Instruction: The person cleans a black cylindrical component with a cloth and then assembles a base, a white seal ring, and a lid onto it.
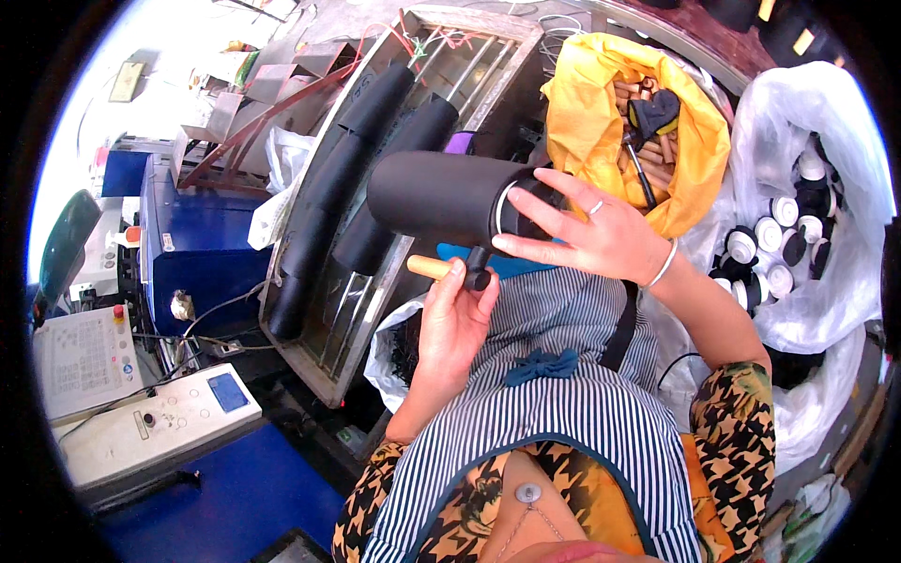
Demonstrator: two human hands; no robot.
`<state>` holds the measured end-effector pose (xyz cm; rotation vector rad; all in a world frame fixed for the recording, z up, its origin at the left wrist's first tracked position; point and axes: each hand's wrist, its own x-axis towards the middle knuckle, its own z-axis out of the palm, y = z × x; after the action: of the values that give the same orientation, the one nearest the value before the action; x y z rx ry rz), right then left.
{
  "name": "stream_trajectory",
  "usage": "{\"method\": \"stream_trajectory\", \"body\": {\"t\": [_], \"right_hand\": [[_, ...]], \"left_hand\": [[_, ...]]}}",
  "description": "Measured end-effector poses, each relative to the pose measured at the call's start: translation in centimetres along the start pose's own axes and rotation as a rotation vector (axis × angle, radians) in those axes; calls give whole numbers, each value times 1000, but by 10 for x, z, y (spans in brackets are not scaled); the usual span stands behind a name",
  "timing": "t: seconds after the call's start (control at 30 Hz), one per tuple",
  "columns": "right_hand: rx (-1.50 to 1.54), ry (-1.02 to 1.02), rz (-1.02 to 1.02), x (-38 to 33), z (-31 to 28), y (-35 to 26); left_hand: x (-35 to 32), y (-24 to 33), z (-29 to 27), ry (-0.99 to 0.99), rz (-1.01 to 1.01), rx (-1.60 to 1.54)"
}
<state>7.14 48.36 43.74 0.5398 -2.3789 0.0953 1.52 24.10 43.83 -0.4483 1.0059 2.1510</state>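
A large matte black cylinder (pixel 436 195) with a white ring near its right end lies crosswise in front of my body. My right hand (pixel 582 228) grips that ringed end, fingers spread over it and thumb hidden. Below the cylinder, my left hand (pixel 457 314) pinches a short tan wooden handle (pixel 429 267) and a small black fitting (pixel 479 269) between thumb and fingers. The fitting sits close under the cylinder's side; whether it is joined to it I cannot tell.
Several black cylinders (pixel 324 192) lie in a wooden-framed rack (pixel 343 371) to the left. A yellow bag (pixel 587 75) holds wooden handles and a black-handled tool (pixel 640 171). Clear plastic bags (pixel 798 103) at right contain black-and-white caps (pixel 784 211). Blue machinery (pixel 225 497) stands at lower left.
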Motion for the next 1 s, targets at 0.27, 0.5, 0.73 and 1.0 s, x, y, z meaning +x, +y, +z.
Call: {"method": "stream_trajectory", "body": {"t": [0.27,0.5,0.73,1.0], "right_hand": [[501,-313,1003,5,14,-28],[459,-193,632,7,-4,-34],[522,174,1173,9,25,-3],[707,-14,968,-21,41,-62]], "left_hand": [[-1,-7,9,4,96,93],[4,-9,-2,-1,85,100],[-2,-15,6,-25,96,111],[2,-18,4,-52,315,201]]}}
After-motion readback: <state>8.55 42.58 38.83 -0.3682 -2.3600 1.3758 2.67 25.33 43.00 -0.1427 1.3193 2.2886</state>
